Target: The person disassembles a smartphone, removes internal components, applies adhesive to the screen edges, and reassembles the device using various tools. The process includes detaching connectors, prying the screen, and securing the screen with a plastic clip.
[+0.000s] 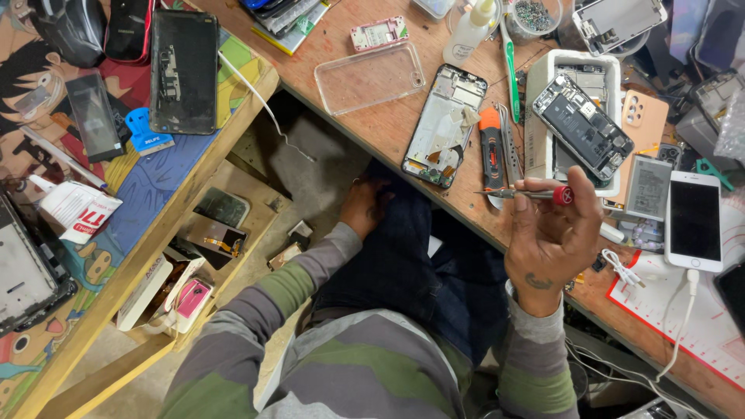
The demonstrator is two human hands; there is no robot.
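Two hands are seen from above. The right hand is raised over the edge of the wooden surface, its fingers closed around a thin screwdriver with a red cap; the tool is held level, its metal tip pointing away from the thumb. The left hand is lowered onto the dark trouser leg below the surface edge; whether it is clenched or slack cannot be told, and nothing is seen in it.

Places are given from the screwdriver. Just beyond its tip an orange-and-black tool lies on the surface, and beside that an opened phone frame with its inner parts exposed. Farther off in the same direction a clear phone case is laid flat. Directly beyond the red cap a second opened phone rests in a white tray. On the cap's far side a white phone lies with a white cable plugged in.
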